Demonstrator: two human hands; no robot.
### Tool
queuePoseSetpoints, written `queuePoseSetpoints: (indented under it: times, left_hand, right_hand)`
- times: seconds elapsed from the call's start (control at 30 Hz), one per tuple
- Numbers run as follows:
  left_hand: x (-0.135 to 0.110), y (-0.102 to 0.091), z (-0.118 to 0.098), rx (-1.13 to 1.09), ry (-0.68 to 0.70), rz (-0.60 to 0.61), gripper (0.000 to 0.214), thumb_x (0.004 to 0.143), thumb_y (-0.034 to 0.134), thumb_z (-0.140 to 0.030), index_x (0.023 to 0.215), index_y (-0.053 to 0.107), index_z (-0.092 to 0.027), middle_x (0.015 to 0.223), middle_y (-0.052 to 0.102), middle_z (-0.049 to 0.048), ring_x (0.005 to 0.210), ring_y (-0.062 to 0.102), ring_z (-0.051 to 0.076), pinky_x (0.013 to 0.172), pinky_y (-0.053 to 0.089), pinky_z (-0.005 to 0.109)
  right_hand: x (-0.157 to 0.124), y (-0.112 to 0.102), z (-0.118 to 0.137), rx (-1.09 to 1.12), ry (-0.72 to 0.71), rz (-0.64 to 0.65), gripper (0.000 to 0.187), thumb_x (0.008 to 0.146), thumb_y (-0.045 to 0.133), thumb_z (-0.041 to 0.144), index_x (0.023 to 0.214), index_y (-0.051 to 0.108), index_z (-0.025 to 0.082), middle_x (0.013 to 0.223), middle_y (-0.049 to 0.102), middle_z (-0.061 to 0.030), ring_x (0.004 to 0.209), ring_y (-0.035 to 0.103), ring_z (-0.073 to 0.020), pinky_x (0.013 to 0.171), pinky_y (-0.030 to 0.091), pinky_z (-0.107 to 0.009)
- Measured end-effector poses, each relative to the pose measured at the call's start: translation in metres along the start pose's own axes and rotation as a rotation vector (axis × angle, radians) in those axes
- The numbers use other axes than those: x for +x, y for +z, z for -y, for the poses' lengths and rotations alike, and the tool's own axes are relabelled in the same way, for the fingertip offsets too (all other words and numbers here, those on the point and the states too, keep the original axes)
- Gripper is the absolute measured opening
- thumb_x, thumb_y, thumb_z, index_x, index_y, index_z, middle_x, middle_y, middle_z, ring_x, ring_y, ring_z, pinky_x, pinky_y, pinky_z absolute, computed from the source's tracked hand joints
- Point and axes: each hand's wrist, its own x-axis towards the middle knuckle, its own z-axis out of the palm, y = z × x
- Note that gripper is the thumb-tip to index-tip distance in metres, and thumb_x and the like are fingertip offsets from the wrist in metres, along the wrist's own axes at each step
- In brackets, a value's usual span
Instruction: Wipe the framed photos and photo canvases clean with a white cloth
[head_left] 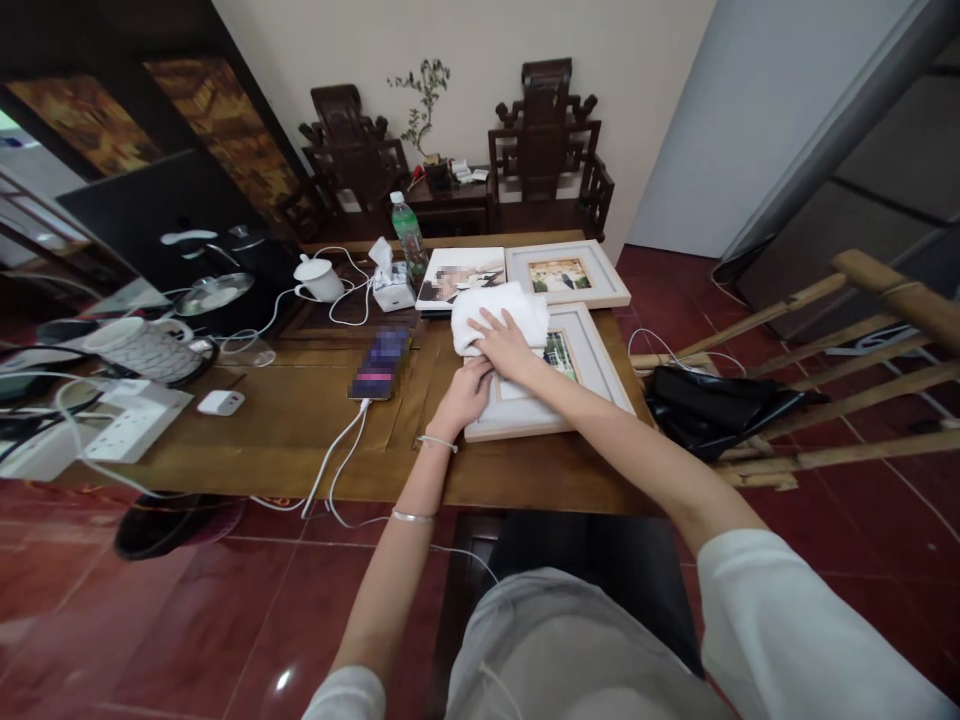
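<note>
My right hand (504, 345) lies over a folded white towel (517, 305), its fingers bent across the cloth and holding it against a light wooden picture frame (611, 375). The towel covers the frame's upper left part, and my forearm crosses its middle. Part of a photo with greenery shows beside my wrist. At the frame's left edge, my left hand (466, 392) has its fingers curled on the rim, close below the towel. Behind lie a second framed photo (559, 275) and a white-covered picture (465, 275), its front partly blurred.
To the left are a phone (380, 362) on a charging cable, a tissue box (393, 288), a green bottle (407, 230), and a lidded white cup (318, 278). A power strip (139, 420) and mug (139, 348) stand further left. A bamboo rack (795, 455) holds a black bag (712, 405).
</note>
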Motion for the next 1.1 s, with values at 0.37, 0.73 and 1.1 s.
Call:
queuePoseSetpoints:
  times: [0.37,0.73,1.1]
  left_hand:
    - [-0.004,0.006,0.015,-0.048,0.036,0.004,0.063,0.068,0.035,0.008,0.120,0.062,-0.015,0.133,0.059,0.0083,0.132,0.047,0.021,0.115,0.034,0.046]
    - [-0.002,0.001,0.015,-0.052,-0.026,-0.029,0.057,0.070,0.037,0.005,0.116,0.065,-0.017,0.130,0.062,0.0085,0.127,0.053,0.022,0.114,0.035,0.046]
    - [-0.003,0.001,0.014,-0.039,0.006,-0.035,0.056,0.072,0.036,0.005,0.115,0.064,-0.016,0.131,0.060,0.0094,0.128,0.052,0.021,0.114,0.036,0.044]
  right_hand:
    - [-0.062,-0.005,-0.091,-0.149,0.316,0.123,0.048,0.086,0.041,0.002,0.130,0.058,0.011,0.128,0.061,-0.0165,0.138,0.032,-0.0292,0.108,0.020,-0.057]
    - [-0.164,-0.030,-0.060,-0.109,0.175,0.231,0.044,0.076,0.049,0.000,0.108,0.072,0.019,0.143,0.050,-0.0079,0.136,0.037,-0.0306,0.102,0.036,-0.049]
    - [-0.154,-0.016,-0.074,-0.072,0.226,0.141,0.051,0.074,0.046,-0.001,0.115,0.068,0.020,0.146,0.047,-0.0043,0.138,0.034,-0.0268,0.105,0.036,-0.045]
